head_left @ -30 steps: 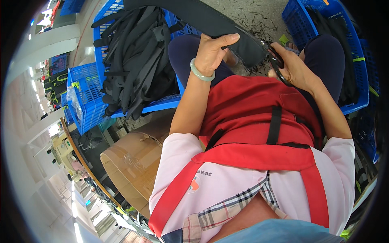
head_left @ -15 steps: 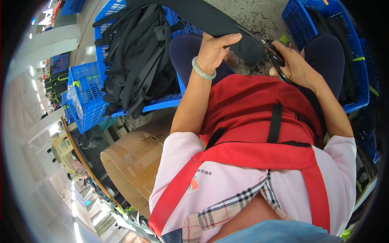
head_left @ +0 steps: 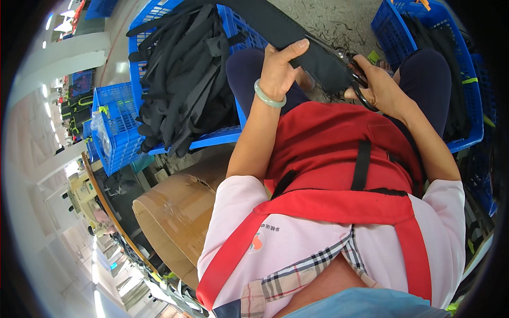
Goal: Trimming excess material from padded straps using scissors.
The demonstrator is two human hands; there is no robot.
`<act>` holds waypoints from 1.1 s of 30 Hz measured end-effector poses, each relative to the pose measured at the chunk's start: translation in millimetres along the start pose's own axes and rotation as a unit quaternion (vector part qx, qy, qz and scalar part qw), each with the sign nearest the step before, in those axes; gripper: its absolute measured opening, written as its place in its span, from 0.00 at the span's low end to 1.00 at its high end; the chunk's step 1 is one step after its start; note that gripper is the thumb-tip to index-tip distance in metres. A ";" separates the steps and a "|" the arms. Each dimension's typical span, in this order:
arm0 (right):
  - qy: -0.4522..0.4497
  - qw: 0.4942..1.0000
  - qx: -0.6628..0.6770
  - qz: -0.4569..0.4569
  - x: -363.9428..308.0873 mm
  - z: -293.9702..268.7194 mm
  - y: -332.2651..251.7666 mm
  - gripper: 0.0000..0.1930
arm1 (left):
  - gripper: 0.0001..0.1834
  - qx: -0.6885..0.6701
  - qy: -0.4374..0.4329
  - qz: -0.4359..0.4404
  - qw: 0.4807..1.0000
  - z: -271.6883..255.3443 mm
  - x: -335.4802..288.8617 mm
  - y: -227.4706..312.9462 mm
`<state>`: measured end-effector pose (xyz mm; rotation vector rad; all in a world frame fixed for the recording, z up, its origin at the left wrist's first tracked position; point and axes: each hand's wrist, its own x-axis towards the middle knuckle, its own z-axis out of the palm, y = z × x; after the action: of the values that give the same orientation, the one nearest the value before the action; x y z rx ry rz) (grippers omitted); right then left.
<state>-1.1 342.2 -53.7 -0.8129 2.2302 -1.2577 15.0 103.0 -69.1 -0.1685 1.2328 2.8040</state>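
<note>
Black strap (head_left: 297,32) between hands (scissors (head_left: 359,87) right)

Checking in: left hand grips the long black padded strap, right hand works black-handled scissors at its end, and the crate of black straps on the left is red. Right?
Not quite: in the head view the plastic crate holding the black straps is blue, not red. The left hand does grip the long black padded strap, and the right hand holds black-handled scissors at its end.

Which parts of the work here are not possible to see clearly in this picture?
- Head view: the blades of the black-handled scissors are hidden behind the long black padded strap and the right hand.
- The strap's far end is cut off by the top edge.
- The left hand covers its own grip; the fingers beneath the strap are hidden.
- The right blue plastic crate fades into the dark rim.
</note>
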 end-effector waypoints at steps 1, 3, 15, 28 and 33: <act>0.003 1.000 0.000 0.000 0.6 -1.6 -2.0 0.31 | 0.10 0.001 -0.002 -0.001 1.000 1.9 -0.7 -2.0; -0.017 0.998 -0.058 0.024 4.5 -5.3 -14.7 0.36 | 0.11 0.023 0.007 0.008 1.000 6.0 -4.1 -4.2; -0.032 0.999 -0.010 -0.010 7.1 0.0 3.4 0.28 | 0.12 0.003 -0.002 -0.012 1.000 2.5 -4.8 -1.6; -0.026 0.998 -0.017 0.058 7.1 3.3 0.7 0.17 | 0.10 -0.070 -0.041 -0.006 0.997 -16.7 0.6 11.7; -0.001 1.000 0.002 -0.015 6.8 6.6 2.8 0.19 | 0.09 -0.020 -0.021 0.021 0.999 -8.0 0.9 3.7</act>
<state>-2.6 334.7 -60.0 -0.8492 2.2217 -1.2731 14.3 94.5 -71.9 -0.0856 1.1854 2.8537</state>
